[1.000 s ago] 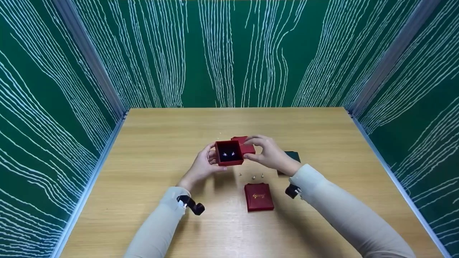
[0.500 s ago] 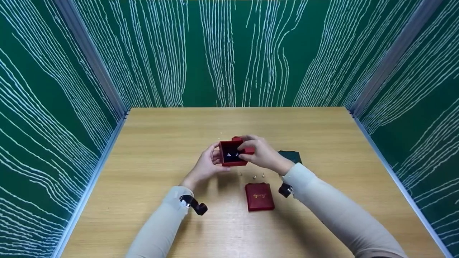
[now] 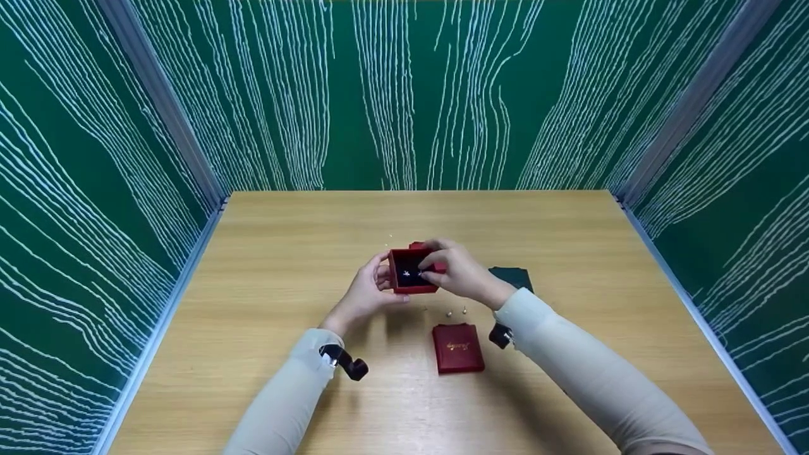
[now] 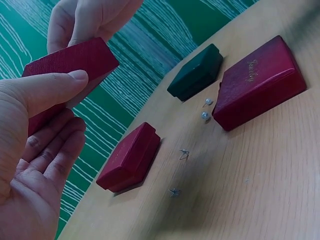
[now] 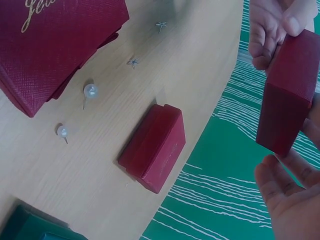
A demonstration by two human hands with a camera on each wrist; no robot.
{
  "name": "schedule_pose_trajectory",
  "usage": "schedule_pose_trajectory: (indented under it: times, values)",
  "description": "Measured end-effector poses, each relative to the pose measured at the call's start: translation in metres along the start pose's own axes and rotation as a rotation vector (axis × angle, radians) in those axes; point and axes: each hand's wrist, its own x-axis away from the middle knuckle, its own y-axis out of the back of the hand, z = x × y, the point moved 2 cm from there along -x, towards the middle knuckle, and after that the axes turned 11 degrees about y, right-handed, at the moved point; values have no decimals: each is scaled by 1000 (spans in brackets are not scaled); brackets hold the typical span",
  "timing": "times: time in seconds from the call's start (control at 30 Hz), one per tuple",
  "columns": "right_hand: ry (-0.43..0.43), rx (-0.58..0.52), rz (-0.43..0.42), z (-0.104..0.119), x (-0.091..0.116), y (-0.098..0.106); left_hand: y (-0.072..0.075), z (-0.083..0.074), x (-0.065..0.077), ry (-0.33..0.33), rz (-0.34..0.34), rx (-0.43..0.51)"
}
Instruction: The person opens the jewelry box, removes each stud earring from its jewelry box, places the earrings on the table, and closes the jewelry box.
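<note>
In the head view my left hand (image 3: 363, 294) holds up a small red jewellery box (image 3: 414, 290) with a dark lining, its thumb along the near wall. A star-shaped earring (image 3: 406, 273) shows inside it. Beside that, my right hand (image 3: 460, 272) has thumb and forefinger in the box, pinching at a second star earring (image 3: 419, 273); the contact itself is small and partly covered. Both wrist views show the box only from outside. Two loose star earrings (image 4: 184, 154) lie on the table below, near two pearl earrings (image 4: 205, 115).
A larger dark red box (image 3: 458, 349) with gold lettering lies in front. Behind the right hand is a dark green box (image 3: 513, 278). Another small red box (image 4: 127, 157) rests on the wooden table (image 3: 265, 253). Tiny specks (image 3: 390, 236) lie behind the held box. Patterned green panels surround the table.
My right hand has come in from the right side of the held box, and its fingertips have closed at the right-hand star earring. The box has shifted slightly right.
</note>
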Motion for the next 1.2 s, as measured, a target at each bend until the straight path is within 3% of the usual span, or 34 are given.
schedule_pose_trajectory:
  times: [0.37,0.67,0.97,1.2]
  values:
    - [-16,5,29,-2,1,-3,0,1,1,10,-10,-41]
    - [-36,-71,54,-1,3,-1,3,6,-1,7,-26,-51]
    - [-49,-112,-11,0,1,10,14,7,3,53,-56,-9]
    - [-38,-101,-47,-3,0,7,28,8,10,66,-113,-26]
